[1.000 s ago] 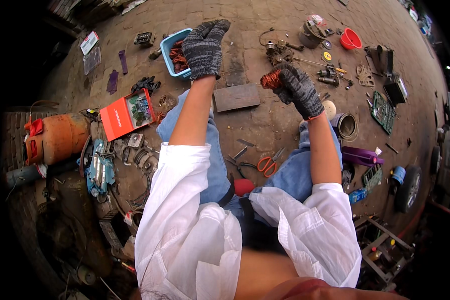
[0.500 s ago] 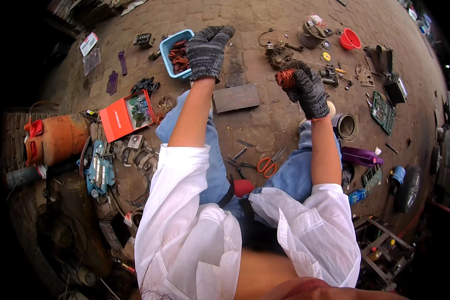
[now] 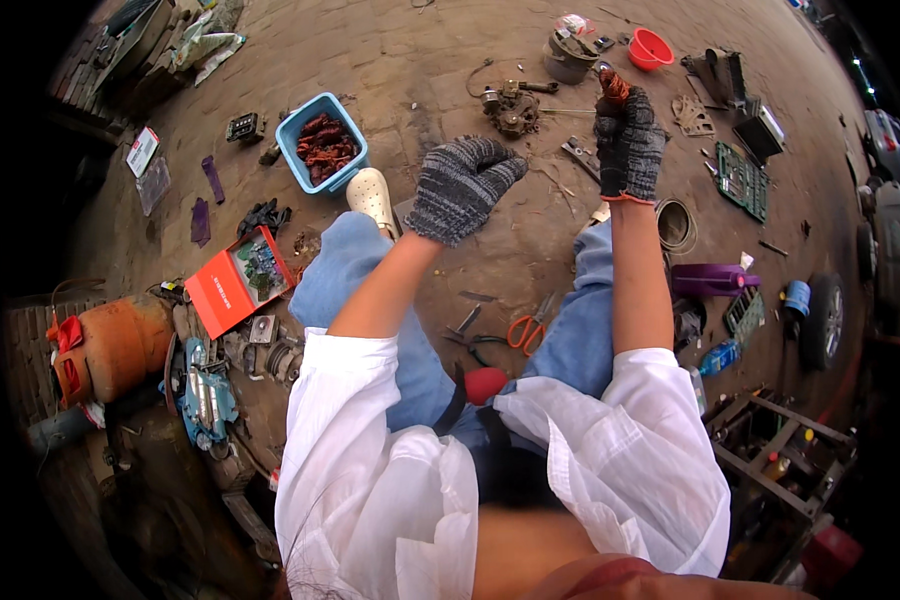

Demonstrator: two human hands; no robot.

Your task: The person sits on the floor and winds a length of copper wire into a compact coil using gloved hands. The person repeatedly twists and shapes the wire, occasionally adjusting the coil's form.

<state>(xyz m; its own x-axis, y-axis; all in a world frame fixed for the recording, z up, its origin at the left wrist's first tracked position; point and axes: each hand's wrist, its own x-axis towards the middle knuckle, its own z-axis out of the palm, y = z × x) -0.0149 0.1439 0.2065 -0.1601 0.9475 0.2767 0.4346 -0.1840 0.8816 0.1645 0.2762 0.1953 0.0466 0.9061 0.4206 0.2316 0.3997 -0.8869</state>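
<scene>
Both hands wear dark grey knitted gloves. My right hand point(image 3: 630, 150) is raised and closed around a bundle of reddish copper wire point(image 3: 613, 88), which sticks up past the fingers. My left hand point(image 3: 465, 190) is to its left, over the floor between the feet, fingers pinched together; whether a strand is in them is too small to make out. Beyond my left shoe point(image 3: 371, 199) a light-blue basin point(image 3: 342, 178) holds a heap of copper-coloured wire coils point(image 3: 322, 148). The flat metal plate point(image 3: 403, 209) is mostly hidden by the left hand.
Orange-handled scissors point(image 3: 526, 333) and other hand tools lie between my legs. On the left are a red box point(image 3: 220, 297) of small parts and an orange gas cylinder point(image 3: 120, 347). A greasy motor part point(image 3: 513, 110), a red bowl point(image 3: 650, 48) and a green socket set point(image 3: 741, 183) lie ahead and right.
My left hand has come away from beside the basin, moving right and nearer. My right hand has moved farther forward with the copper wire. The view has shifted, so the whole basin now shows.
</scene>
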